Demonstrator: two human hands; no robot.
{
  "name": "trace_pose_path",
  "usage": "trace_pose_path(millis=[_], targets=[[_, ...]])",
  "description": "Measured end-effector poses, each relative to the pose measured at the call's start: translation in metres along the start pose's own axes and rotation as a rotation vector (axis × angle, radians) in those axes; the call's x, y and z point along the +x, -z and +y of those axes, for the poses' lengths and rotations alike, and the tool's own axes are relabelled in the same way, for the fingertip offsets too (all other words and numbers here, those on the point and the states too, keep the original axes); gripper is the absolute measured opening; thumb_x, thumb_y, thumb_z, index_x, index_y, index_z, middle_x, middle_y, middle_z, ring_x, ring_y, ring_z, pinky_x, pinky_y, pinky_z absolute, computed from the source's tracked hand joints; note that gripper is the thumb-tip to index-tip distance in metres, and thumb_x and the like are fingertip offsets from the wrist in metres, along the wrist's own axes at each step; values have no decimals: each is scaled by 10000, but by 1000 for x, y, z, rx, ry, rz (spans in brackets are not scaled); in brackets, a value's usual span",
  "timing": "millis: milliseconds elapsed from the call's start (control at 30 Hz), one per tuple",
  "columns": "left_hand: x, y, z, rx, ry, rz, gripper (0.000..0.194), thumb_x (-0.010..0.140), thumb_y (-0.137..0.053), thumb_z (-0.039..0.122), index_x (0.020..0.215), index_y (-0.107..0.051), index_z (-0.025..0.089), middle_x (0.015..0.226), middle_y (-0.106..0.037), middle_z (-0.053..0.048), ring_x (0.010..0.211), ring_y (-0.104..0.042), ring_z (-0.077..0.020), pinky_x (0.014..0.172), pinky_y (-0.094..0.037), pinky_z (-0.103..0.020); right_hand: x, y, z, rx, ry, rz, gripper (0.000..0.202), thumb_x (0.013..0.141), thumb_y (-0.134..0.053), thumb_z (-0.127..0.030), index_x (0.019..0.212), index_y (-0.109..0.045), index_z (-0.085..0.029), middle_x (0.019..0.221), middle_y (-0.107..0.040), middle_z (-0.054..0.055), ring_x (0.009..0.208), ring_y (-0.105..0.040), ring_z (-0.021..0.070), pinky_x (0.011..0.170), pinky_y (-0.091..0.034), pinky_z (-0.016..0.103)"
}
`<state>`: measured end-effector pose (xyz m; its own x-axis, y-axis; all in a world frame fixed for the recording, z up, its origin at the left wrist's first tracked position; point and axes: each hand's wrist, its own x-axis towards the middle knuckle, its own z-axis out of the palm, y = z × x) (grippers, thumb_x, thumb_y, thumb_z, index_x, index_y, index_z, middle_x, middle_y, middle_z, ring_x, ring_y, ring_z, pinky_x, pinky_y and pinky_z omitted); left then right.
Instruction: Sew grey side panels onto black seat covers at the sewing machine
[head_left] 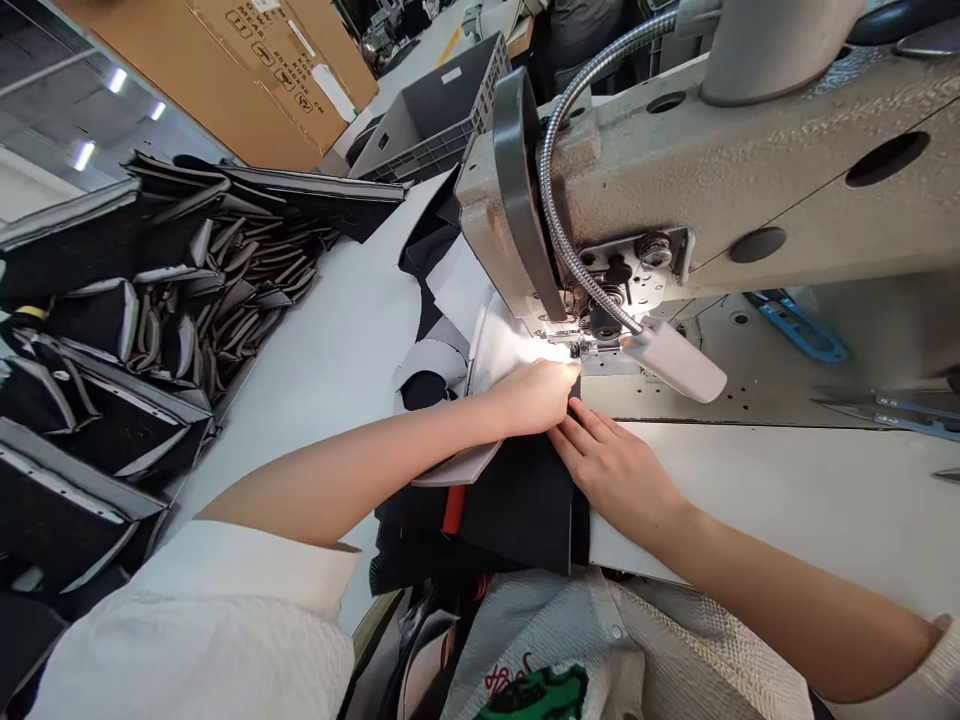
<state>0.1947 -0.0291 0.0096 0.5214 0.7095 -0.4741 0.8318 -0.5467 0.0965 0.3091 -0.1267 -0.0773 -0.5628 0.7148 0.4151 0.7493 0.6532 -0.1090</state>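
Observation:
My left hand (536, 395) is closed, its fingers curled down on the black fabric (525, 500) right in front of the sewing machine's (705, 190) needle area. Its fingertips are partly hidden. My right hand (619, 465) lies with fingers stretched out over the right edge of that fabric, the fingertips close to my left hand. White and grey panels (457, 280) lie beside and under my left forearm. An orange-red strip (454, 508) shows on the black fabric below. A small lamp (675, 360) on a flexible metal tube lights the presser foot area.
Stacks of black padded pieces with grey edges (172, 290) cover the table's left side. Behind stand a cardboard box (247, 70) and a grey crate (442, 110). Blue thread snips (799, 325) lie beneath the machine arm; another pair (907, 412) rests at right.

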Motion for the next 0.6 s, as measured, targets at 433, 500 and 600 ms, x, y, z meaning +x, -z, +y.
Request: trace_pose_path(millis=[433, 500, 600], targets=[[11, 8, 6, 125, -31, 60, 312, 863, -353, 89, 964, -646, 123, 943, -672, -96, 886, -627, -199, 810, -490, -311, 9, -3, 12, 62, -64, -23, 444, 828, -448, -29, 1264, -531, -37, 1307, -536, 163, 1246, -454, 306, 1001, -436, 439], [1, 13, 4, 177, -80, 52, 295, 853, -374, 84, 960, -645, 132, 940, -672, -89, 883, -629, -199, 816, -489, -314, 7, -1, 20, 127, -57, -47, 486, 809, -478, -37, 1294, -509, -64, 1327, -524, 135, 1266, -430, 306, 1026, -412, 447], [-30, 17, -9, 300, -260, 55, 345, 839, -414, 77, 1125, -595, 147, 1112, -640, -92, 1076, -574, -216, 940, -449, -345, 0, 8, 28, 217, 24, -87, 498, 800, -548, -109, 1296, -509, -80, 1350, -502, 138, 1280, -415, 295, 1052, -388, 441]])
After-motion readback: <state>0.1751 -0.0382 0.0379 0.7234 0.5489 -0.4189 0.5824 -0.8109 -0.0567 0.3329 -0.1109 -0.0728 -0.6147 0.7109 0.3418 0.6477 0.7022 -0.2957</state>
